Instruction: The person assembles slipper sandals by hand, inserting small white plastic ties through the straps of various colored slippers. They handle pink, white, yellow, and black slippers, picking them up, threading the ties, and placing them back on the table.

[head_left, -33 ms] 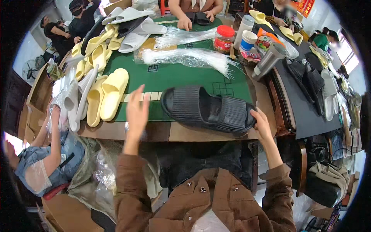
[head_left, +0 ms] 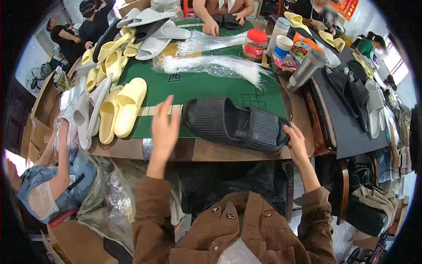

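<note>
The central slippers (head_left: 250, 127) are ribbed black, the mat (head_left: 198, 91) green with dark motifs (head_left: 174, 78), the jacket (head_left: 198, 240) brown.

The black ribbed slippers (head_left: 239, 132) hide their undersides. The upper edge cuts off the head of the brown-clad worker (head_left: 223, 5) across the bench (head_left: 211, 152); the lower edge crops the brown buttoned jacket (head_left: 198, 246). A white-and-blue tub (head_left: 281, 49) partly hides a tall grey bottle (head_left: 279, 26).

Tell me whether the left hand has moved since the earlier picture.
Yes: the left hand has moved right, away from the pale yellow slides and closer to the black ridged slides.
</note>
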### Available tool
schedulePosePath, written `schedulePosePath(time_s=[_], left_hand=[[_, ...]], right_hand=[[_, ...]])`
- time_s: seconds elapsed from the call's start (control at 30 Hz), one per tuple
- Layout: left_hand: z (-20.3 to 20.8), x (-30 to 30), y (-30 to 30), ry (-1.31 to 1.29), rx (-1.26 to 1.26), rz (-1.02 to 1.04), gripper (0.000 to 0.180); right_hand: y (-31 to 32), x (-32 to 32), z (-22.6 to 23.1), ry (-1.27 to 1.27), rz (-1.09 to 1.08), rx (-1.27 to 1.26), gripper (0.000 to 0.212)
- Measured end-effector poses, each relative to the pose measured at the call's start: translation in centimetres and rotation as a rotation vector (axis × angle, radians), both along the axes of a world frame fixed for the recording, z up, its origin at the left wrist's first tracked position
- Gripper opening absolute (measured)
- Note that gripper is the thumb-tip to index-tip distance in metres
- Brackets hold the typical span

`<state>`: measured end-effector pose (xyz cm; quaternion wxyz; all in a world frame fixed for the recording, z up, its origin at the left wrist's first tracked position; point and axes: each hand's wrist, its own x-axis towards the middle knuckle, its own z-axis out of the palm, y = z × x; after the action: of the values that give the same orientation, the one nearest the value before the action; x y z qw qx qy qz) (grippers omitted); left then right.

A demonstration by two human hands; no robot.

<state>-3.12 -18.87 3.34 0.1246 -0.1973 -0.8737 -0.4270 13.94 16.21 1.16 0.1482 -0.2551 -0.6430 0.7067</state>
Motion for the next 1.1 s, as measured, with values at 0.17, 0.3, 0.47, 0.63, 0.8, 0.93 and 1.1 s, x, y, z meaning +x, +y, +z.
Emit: schedulePosePath(time_s=[0.17, 0.3, 0.47, 0.63, 0.8, 0.93, 1.1], left_hand=[[0.2, 3.8, 6.9, 0.351, -0.344, 0.132, 0.070], [0.7, 2.8, 7.0, 0.159, -0.188, 0.051, 0.067], [2.7, -0.5, 2.4, 0.323, -0.246, 0.262, 0.064], [1.5, -4.8, -4.6, 0.194, -0.254, 0.033, 0.060], [0.3, -5.1, -0.3, 0.193, -0.284, -0.346, 0.058], [-1.6, -4.2, 5.7, 0.191, -0.313, -0.472, 0.061], [-1.7, -2.9, 10.1, 0.215, -0.286, -0.592, 0.058]], right_hand=[[-2.5, 0.3, 0.6, 0.070, 0.123, 0.139, 0.042], [-1.4, 1.5, 1.0, -0.164, 0.151, 0.133, 0.046], [2.5, 2.0, 2.5, 0.008, -0.098, -0.043, 0.046], [10.1, 4.2, 7.5, -0.147, 0.427, 0.021, 0.026], [8.2, -3.3, 9.1, -0.099, 0.516, 0.462, 0.022], [5.3, -10.7, 4.3, 0.073, 0.592, 0.670, 0.034], [0.4, -15.5, 1.5, 0.102, 0.554, 1.007, 0.031]])
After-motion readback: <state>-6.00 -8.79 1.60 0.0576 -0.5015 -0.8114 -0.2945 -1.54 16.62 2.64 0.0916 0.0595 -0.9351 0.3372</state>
